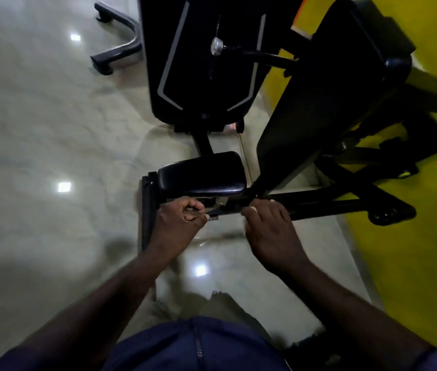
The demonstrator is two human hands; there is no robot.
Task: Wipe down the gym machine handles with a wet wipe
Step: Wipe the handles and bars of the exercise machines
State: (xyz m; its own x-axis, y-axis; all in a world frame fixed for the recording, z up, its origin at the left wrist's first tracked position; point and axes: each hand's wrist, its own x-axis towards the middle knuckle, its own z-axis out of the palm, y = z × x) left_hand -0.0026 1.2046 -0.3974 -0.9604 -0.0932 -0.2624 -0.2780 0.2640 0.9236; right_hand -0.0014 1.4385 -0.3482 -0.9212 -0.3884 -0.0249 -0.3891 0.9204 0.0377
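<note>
Blue shirt [196, 349] fills the near edge. Beyond it, we note the left hand [182, 218] clenched, pinching one end of a pale wet wipe [219, 207]. The wipe lies between both hands, just below the black seat pad [201, 172]. Right hand [268, 228] sits blurred over the machine bar [319, 202]; we cannot tell its grip.

The right hand [270, 231], lower middle of the frame, is smeared by motion, and its fingertips hide part of the black frame bar [319, 203]. The left hand [182, 215] pinches a pale scrap [216, 208] too small to name. The black machine panel [204, 62] runs off the top edge
</note>
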